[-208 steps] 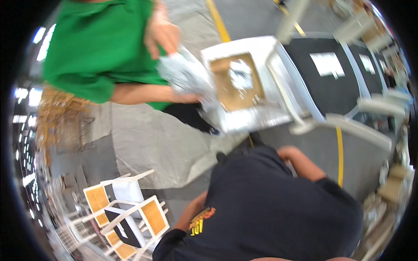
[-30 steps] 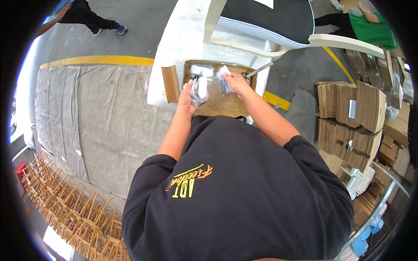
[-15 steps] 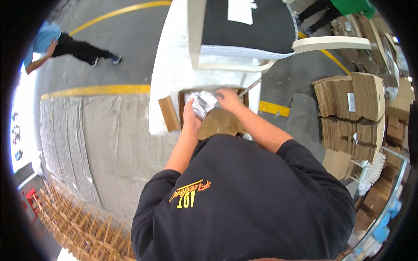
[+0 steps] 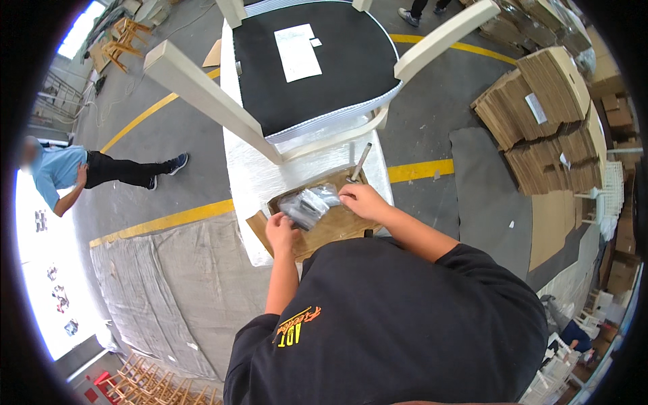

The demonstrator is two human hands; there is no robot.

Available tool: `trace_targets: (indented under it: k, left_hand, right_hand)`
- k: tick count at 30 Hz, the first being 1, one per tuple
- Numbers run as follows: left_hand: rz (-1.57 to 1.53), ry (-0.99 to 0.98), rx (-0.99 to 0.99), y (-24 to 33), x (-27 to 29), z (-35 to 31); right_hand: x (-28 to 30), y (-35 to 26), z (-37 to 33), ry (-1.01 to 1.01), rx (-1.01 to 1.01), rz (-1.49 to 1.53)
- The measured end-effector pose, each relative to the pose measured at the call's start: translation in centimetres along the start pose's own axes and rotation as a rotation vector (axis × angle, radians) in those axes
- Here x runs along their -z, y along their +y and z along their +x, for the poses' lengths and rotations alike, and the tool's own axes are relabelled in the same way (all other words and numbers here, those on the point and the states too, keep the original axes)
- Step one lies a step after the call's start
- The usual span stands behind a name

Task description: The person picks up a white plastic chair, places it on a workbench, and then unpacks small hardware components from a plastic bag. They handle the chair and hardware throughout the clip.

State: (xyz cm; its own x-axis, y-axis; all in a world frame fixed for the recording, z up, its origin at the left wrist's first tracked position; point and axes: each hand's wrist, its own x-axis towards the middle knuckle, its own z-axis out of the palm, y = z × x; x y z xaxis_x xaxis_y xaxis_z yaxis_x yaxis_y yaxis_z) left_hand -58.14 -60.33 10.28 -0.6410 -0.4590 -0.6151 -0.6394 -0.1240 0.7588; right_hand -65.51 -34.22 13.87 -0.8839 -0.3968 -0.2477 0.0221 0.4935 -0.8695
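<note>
A clear plastic bag (image 4: 307, 208) with grey contents lies over an open cardboard box (image 4: 341, 229); what it contains is too small to make out. My left hand (image 4: 281, 234) pinches the bag's near left end, fingers closed. At its right end my right hand (image 4: 364, 202) grips the plastic edge between thumb and fingers. Just beyond the right hand, a slim metal-coloured tool (image 4: 361, 162) leans up out of the box's far corner. Behind the box, an upturned cream chair (image 4: 209, 101) shows the black underside of its seat, with a white paper sheet (image 4: 297, 54) on it.
The box and chair rest on a plastic-wrapped white table (image 4: 243, 175). Stacked flat cartons (image 4: 540, 121) stand to the right. Grey sheeting (image 4: 196, 270) covers floor at left. A person in blue (image 4: 64, 172) stands far left; wooden frames (image 4: 148, 381) sit at lower left.
My view has shifted, showing more of the chair. My hands have moved slightly apart, and the bag now stretches between them over the box.
</note>
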Motion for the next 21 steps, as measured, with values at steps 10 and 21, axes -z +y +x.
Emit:
trace_targets:
  k: [10,21]
  left_hand:
    - [0.793,0.297,-0.065,-4.4,8.5,1.3]
    - [0.527,0.486,-0.426,-7.1,10.3,-1.1]
  right_hand:
    - [3.2,4.0,-3.9,0.116,-0.159,0.217]
    - [3.4,2.6,-7.5,0.164,-0.128,0.235]
